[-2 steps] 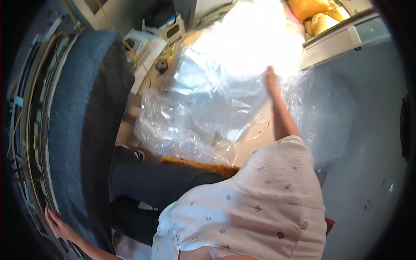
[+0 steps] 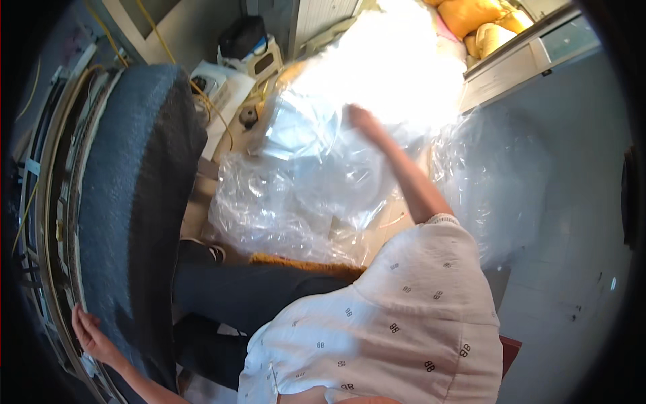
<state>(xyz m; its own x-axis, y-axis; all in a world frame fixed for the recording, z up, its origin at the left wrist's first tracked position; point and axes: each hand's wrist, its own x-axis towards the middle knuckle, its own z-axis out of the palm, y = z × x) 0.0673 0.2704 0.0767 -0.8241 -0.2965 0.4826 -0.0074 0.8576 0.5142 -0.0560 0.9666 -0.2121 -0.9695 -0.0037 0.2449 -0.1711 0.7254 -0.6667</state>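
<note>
Head view: blurred right hand [image 2: 361, 120], grip unreadable, near partly glare-bleached plastic sheeting [image 2: 266, 202]; left hand [image 2: 96, 342] loosely spread.

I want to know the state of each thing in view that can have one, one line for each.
Left hand: open, fingers at the long rails
Right hand: over the plastic sheet; too blurred to tell its grip
Plastic sheet: see-through, spread out, wrinkled, partly lost in glare
Yellow cord: hanging loosely
Black bag: resting on a white box
Orange bundle: bulging
</note>
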